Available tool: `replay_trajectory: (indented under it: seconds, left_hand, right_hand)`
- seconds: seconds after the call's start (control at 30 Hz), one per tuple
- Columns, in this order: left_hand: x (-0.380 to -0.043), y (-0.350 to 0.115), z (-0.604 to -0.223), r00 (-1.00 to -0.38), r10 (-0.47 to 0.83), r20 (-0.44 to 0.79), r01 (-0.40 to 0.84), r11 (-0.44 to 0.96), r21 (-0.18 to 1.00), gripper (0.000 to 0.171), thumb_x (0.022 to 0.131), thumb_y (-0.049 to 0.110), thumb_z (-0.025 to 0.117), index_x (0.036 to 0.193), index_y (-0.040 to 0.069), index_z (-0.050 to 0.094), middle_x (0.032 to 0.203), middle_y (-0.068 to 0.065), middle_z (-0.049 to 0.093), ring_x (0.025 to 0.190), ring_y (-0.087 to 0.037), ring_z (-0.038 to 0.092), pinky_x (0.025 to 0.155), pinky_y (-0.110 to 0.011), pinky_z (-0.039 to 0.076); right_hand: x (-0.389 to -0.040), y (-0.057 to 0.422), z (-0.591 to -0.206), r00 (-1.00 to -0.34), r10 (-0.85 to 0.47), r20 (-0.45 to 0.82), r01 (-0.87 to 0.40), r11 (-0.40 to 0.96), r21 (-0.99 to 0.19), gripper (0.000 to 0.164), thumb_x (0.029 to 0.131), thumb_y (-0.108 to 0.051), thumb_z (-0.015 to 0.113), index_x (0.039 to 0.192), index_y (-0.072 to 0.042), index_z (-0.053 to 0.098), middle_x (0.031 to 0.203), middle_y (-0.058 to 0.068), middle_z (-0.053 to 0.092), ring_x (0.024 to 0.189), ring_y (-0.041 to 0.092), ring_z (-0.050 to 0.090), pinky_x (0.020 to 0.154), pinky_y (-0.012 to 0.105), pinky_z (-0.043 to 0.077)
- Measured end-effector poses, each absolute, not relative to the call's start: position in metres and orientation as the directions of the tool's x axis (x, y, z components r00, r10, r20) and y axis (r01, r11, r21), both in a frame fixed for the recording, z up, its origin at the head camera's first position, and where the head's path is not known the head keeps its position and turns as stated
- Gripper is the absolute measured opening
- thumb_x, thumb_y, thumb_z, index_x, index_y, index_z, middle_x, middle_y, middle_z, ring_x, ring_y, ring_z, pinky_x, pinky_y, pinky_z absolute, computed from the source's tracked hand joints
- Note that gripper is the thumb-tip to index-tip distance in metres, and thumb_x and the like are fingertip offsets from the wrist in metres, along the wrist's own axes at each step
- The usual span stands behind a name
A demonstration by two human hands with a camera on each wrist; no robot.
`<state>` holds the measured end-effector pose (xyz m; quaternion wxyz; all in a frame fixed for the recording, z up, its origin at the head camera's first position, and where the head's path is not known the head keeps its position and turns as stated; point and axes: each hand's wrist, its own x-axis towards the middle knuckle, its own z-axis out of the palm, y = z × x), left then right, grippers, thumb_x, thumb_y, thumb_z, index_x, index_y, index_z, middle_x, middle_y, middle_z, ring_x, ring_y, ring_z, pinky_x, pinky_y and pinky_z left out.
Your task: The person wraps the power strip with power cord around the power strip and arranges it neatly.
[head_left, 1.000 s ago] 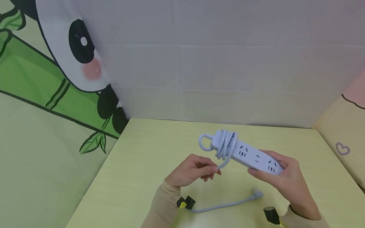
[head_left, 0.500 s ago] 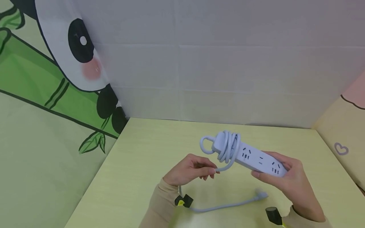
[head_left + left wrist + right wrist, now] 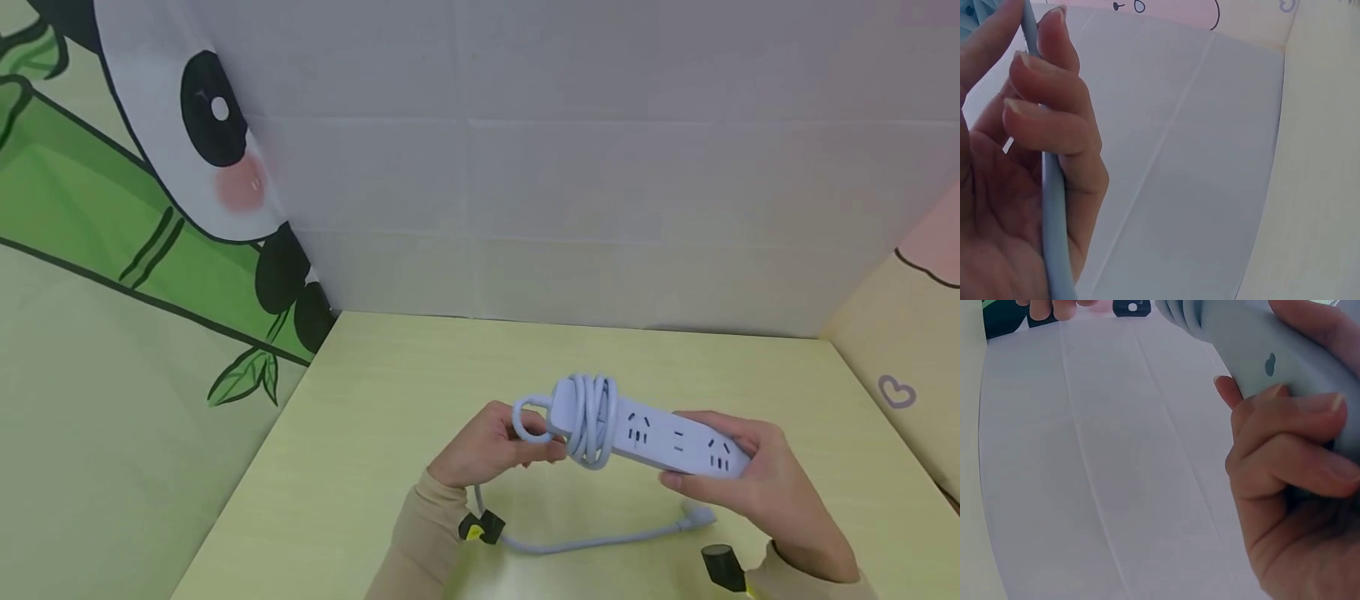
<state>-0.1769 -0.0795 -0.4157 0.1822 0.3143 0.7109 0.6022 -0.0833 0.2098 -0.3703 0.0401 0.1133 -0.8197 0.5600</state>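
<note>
A white power strip [image 3: 667,437] is held above the table, its socket face turned toward the head camera. My right hand [image 3: 757,467] grips its right end; in the right wrist view the fingers curl round the underside of the power strip [image 3: 1266,356]. Several turns of its cord [image 3: 592,421] are wound round the left end, where a small loop sticks out. My left hand [image 3: 498,446] pinches the cord just left of the coils, partly behind that loop. In the left wrist view the cord [image 3: 1054,219] runs through the curled fingers and down across the palm.
The loose cord drops past the left wrist and lies along the pale yellow table [image 3: 405,375], ending in a plug [image 3: 697,515] below the strip. A grey wall sheet [image 3: 562,183] closes off the back, and a cartoon-printed panel [image 3: 112,292] stands at left.
The strip's wound end has come down and turned nearly level, so its loop now overlaps my left hand. The plug has slid slightly right on the table. Both hands keep their hold.
</note>
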Motion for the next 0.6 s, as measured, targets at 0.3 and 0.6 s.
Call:
replay_trajectory:
  seconds: [0.3, 0.6]
  left_hand:
    - [-0.177, -0.083, -0.415, -0.691, 0.698, 0.187, 0.283, 0.024, 0.959, 0.010, 0.084, 0.006, 0.069, 0.094, 0.006, 0.071, 0.088, -0.010, 0.071, 0.076, -0.009, 0.062, 0.072, -0.025, 0.051]
    - [-0.178, -0.081, -0.418, -0.666, 0.731, 0.152, 0.325, 0.100, 0.941, 0.011, 0.080, 0.005, 0.073, 0.091, 0.006, 0.072, 0.085, -0.008, 0.070, 0.071, -0.007, 0.061, 0.071, -0.023, 0.052]
  right_hand:
    - [-0.089, 0.220, -0.376, -0.926, -0.309, 0.217, -0.314, 0.311, -0.897, 0.045, 0.073, -0.002, 0.078, 0.115, -0.008, 0.063, 0.103, 0.005, 0.071, 0.081, 0.016, 0.066, 0.062, 0.030, 0.053]
    - [-0.093, 0.227, -0.385, -0.866, -0.445, 0.227, -0.383, 0.300, -0.873, 0.045, 0.074, -0.003, 0.078, 0.116, -0.010, 0.064, 0.103, 0.004, 0.070, 0.081, 0.016, 0.066, 0.063, 0.029, 0.054]
